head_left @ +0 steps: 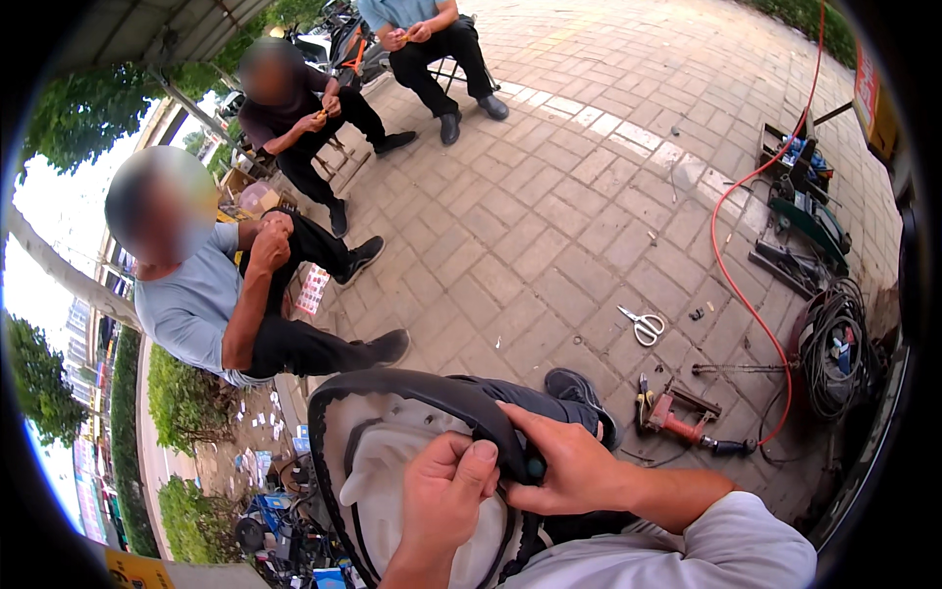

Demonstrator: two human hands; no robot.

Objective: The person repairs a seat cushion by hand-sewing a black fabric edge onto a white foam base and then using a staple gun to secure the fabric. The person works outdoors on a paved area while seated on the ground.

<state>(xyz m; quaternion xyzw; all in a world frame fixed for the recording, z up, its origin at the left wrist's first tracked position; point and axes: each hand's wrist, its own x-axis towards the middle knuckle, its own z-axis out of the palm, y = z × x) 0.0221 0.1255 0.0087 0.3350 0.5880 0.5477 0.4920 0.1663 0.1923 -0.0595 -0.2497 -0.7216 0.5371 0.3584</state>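
A scooter seat (392, 461) lies upside down across my lap, its white plastic base up and a black cover wrapped over the rim. My left hand (444, 496) pinches the black cover (471, 398) at the rim with thumb and fingers. My right hand (569, 466) grips the same edge from the other side, fingers curled over the cover and something dark and small in the palm. Both hands meet at the seat's right rim. My black shoe (581, 391) shows just beyond it.
Scissors (643, 324) lie on the brick paving ahead. A red tool (677, 417), a red hose (746, 294), coiled cable (834, 344) and tool boxes sit at right. One person sits close at left (226, 304), two more sit further back.
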